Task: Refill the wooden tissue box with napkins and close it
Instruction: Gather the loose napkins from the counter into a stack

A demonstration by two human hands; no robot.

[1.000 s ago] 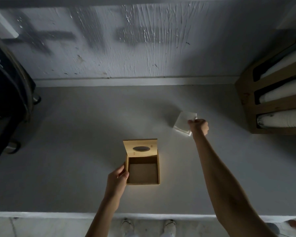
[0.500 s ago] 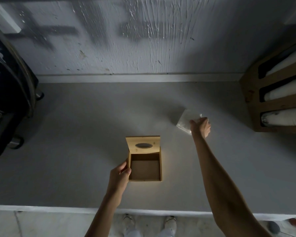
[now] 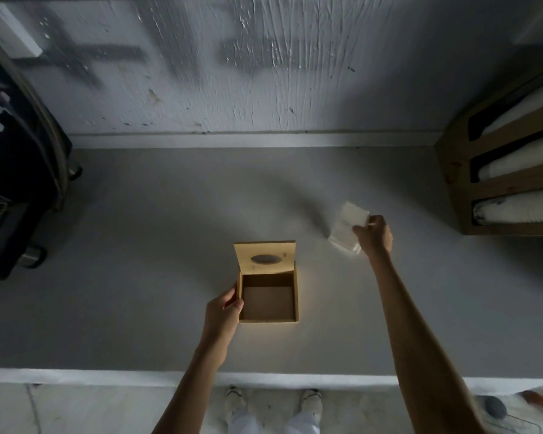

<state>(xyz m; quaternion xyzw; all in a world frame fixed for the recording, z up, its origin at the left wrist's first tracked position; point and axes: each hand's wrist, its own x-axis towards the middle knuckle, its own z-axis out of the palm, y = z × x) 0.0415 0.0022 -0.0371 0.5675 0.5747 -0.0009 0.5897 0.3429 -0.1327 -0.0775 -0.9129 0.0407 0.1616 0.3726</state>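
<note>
The wooden tissue box (image 3: 296,296) stands open in the middle of the grey counter, its inside bare. Its lid (image 3: 265,256), with an oval slot, is tipped up at the far side. My left hand (image 3: 224,311) grips the box's left wall. To the right and further back, my right hand (image 3: 373,234) is closed on a white stack of napkins (image 3: 345,225) in clear wrap, lifted and tilted off the counter. The napkins are blurred by motion.
A wooden dispenser (image 3: 502,158) with white napkin stacks stands at the right edge. A dark appliance (image 3: 16,170) sits at the left. The textured wall (image 3: 232,64) is behind, the counter's front edge (image 3: 107,377) near me, my shoes below.
My right hand has raised and tilted the napkin stack off the counter. My left hand keeps its hold on the box's left wall.
</note>
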